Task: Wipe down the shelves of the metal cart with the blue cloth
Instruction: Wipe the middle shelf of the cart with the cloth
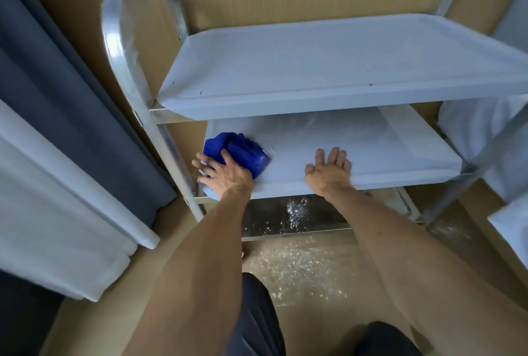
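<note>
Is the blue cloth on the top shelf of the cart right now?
No, the blue cloth lies at the left end of the middle shelf, under the left hand.

middle shelf [371, 152], blue cloth [243, 149] lying on it
</note>
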Action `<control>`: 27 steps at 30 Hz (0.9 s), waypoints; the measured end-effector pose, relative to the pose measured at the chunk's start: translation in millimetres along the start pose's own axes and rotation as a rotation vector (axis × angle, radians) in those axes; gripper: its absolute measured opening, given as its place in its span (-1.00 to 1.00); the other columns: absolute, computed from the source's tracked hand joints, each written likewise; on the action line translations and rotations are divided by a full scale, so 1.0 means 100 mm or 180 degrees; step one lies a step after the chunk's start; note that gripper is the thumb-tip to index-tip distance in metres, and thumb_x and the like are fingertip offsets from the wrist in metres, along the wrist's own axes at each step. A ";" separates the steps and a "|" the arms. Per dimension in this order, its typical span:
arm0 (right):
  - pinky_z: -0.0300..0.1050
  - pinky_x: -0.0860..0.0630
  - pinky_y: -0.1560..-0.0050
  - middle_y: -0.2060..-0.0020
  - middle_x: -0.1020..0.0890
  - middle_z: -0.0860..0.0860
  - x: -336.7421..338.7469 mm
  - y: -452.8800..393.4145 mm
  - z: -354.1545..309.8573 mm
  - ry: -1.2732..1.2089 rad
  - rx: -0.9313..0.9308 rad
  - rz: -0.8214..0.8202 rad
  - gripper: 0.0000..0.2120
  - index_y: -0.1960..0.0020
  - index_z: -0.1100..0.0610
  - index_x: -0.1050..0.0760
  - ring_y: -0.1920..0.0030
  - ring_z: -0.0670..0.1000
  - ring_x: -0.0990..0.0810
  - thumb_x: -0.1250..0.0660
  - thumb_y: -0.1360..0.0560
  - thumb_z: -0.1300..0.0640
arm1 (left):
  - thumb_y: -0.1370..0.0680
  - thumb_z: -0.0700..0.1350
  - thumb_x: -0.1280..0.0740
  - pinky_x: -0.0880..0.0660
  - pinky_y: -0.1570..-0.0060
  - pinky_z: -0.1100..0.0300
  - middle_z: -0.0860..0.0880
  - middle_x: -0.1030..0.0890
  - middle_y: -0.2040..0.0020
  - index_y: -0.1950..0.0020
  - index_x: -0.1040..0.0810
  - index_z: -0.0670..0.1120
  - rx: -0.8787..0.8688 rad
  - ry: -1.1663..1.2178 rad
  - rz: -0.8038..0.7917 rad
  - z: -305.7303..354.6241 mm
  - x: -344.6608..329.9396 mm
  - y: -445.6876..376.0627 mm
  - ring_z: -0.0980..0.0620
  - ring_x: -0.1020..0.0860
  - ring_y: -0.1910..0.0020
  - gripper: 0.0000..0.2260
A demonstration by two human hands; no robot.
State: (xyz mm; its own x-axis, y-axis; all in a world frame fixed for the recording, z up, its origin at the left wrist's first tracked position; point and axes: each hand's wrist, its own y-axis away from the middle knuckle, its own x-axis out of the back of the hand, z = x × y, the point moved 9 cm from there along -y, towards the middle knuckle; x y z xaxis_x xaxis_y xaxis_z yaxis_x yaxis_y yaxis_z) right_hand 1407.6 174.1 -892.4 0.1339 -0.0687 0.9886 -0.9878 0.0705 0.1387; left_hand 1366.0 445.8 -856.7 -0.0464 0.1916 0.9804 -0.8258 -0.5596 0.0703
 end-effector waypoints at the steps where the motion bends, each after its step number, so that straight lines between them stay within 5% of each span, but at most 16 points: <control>1: 0.21 -0.15 -0.47 -0.53 -0.08 0.30 0.04 -0.01 0.01 0.0012 0.0106 0.0086 -0.39 -0.54 0.08 -0.04 -0.54 0.30 -0.06 0.12 -0.58 -0.20 | -0.57 -0.01 -0.13 -0.05 -0.40 -0.25 -0.35 0.22 -0.54 -0.55 -0.06 0.06 0.0039 -0.0001 0.0036 -0.04 0.02 -0.04 -0.38 0.16 -0.52 -0.44; 6: 0.03 -0.29 -0.37 -0.26 -0.55 0.10 0.34 -0.11 0.81 -0.0075 0.0394 0.0886 -0.44 -0.32 0.11 -0.46 -0.29 0.07 -0.46 0.11 -0.55 -0.11 | -0.59 0.10 -0.07 -0.03 -0.42 -0.28 -0.32 0.24 -0.55 -0.57 0.02 0.12 0.0131 0.0344 0.0123 -0.14 -0.10 -0.21 -0.38 0.18 -0.52 -0.43; 11: 0.12 -0.33 -0.25 -0.26 -0.31 0.16 0.14 -0.19 1.56 0.0068 -0.0261 0.0910 -0.59 -0.35 0.06 -0.21 -0.32 0.13 -0.29 0.05 -0.57 -0.07 | -0.59 0.13 -0.05 -0.07 -0.42 -0.19 -0.38 0.12 -0.54 -0.58 -0.01 0.03 0.0010 0.0467 0.0266 0.05 -0.21 -0.26 -0.33 0.08 -0.53 -0.42; 16: 0.12 -0.30 -0.32 -0.32 -0.35 0.15 0.14 -0.21 1.60 -0.0116 -0.0213 0.1109 -0.56 -0.37 0.05 -0.28 -0.40 0.13 -0.29 0.01 -0.56 -0.09 | -0.61 0.12 -0.06 -0.09 -0.40 -0.13 -0.38 0.06 -0.54 -0.58 -0.07 -0.02 -0.0453 0.0392 0.0235 0.91 -0.37 -0.14 -0.30 0.04 -0.52 -0.43; 22: 0.06 -0.28 -0.40 -0.35 -0.51 0.05 0.32 -0.11 1.81 -0.2145 -0.0685 0.1687 -0.55 -0.48 0.03 -0.32 -0.35 0.09 -0.45 -0.22 -0.59 0.08 | -0.62 0.08 -0.05 -0.05 -0.45 -0.12 -0.38 0.09 -0.54 -0.59 -0.01 -0.02 -0.1302 0.0425 -0.0172 2.57 -0.78 0.51 -0.30 0.04 -0.53 -0.44; 27: 0.12 -0.36 -0.37 -0.35 -0.48 0.07 0.34 -0.12 2.09 -0.3424 -0.1235 0.1974 -0.48 -0.47 0.05 -0.34 -0.34 0.14 -0.41 -0.14 -0.50 0.07 | -0.65 0.15 0.00 -0.07 -0.47 -0.08 -0.30 0.19 -0.56 -0.60 0.13 0.01 -0.2322 0.0220 -0.0779 3.62 -1.05 1.21 -0.24 0.12 -0.55 -0.42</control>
State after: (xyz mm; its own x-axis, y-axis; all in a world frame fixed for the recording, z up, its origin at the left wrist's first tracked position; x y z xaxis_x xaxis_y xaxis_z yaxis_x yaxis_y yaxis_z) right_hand 1407.8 -36.8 -872.6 -0.6430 -0.6670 0.3765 -0.7504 0.6470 -0.1354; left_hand 1474.5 66.1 -884.1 0.1699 0.3048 0.9371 -0.9774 0.1737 0.1207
